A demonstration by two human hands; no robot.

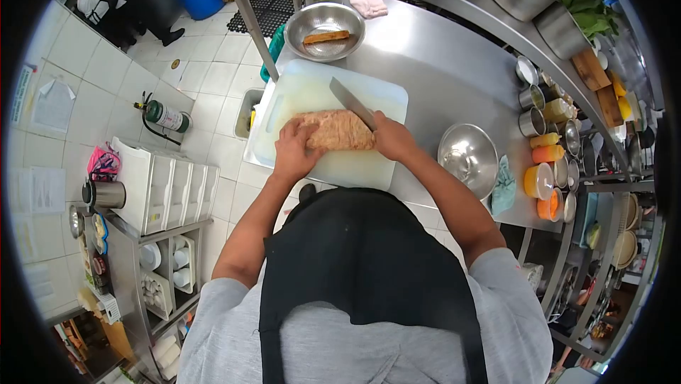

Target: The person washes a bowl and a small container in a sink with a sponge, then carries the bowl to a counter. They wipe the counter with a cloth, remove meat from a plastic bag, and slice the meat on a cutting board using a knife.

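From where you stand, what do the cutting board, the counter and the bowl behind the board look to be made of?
The cutting board looks like white plastic, matte and slightly translucent, with a handle slot at its left end. The counter seems to be stainless steel: grey, brushed, with soft reflections. The bowl also looks like steel, shinier, with bright highlights on its rim. The knife blade appears to be metal too.

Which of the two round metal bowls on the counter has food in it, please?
The bowl beyond the far edge of the cutting board holds a long browned piece of food. The other bowl, right of the board, lies upside down.
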